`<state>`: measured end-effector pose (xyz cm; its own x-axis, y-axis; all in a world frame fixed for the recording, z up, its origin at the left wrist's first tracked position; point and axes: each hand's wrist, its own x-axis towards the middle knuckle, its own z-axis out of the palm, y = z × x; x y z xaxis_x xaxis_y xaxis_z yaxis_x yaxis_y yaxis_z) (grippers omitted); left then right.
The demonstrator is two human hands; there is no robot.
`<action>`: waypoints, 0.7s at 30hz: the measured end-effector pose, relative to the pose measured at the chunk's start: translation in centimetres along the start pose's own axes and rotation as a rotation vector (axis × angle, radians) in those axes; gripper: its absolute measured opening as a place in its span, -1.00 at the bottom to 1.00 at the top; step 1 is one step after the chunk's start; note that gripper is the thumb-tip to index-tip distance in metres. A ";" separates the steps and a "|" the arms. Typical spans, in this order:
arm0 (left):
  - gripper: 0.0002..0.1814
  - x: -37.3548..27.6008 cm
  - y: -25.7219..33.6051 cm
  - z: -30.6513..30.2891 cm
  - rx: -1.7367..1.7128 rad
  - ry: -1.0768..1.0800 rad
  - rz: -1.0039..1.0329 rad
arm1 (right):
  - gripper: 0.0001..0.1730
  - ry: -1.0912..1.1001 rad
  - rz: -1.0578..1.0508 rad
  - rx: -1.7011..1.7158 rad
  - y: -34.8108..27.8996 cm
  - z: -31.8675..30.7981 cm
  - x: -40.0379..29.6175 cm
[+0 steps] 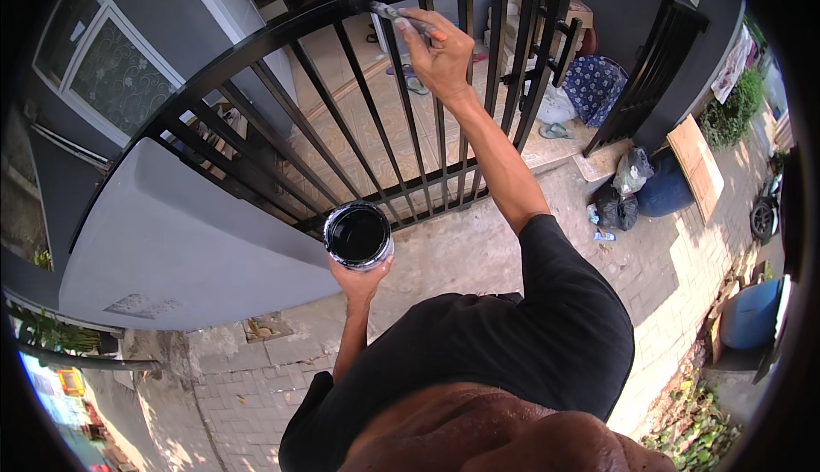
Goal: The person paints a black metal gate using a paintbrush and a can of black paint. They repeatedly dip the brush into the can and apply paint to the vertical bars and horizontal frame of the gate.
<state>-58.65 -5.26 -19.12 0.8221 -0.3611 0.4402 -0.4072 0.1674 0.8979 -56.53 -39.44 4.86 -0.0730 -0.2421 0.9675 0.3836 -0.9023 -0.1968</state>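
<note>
My right hand [439,52] grips a paintbrush [388,12] with a paint-smeared ferrule and an orange spot near the handle's end. The dark bristles touch, or lie just over, the top rail of a black metal gate [307,13]. Below and to the left, my left hand [360,278] holds an open can of black paint [357,236] from beneath and around its side, upright before my body. Dark paint marks the can's rim. The can is close to the gate's lower rail; whether the two touch I cannot tell.
A grey wall [192,241] adjoins the gate at left. Beyond the bars lie a tiled porch floor, sandals [556,130] and a blue patterned cloth [594,87]. At right stand a blue barrel [665,183], tied bags [619,210] and a leaning wooden board [696,159].
</note>
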 end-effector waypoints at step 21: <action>-0.03 -0.5 0.8 1.5 -0.027 0.056 0.005 | -0.79 -0.050 0.005 0.054 -1.8 0.8 0.2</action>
<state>-59.97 -6.31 -18.60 0.8416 -0.3081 0.4435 -0.4009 0.1937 0.8954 -56.51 -37.59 5.54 -0.0257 -0.2269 0.9736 0.4332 -0.8802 -0.1937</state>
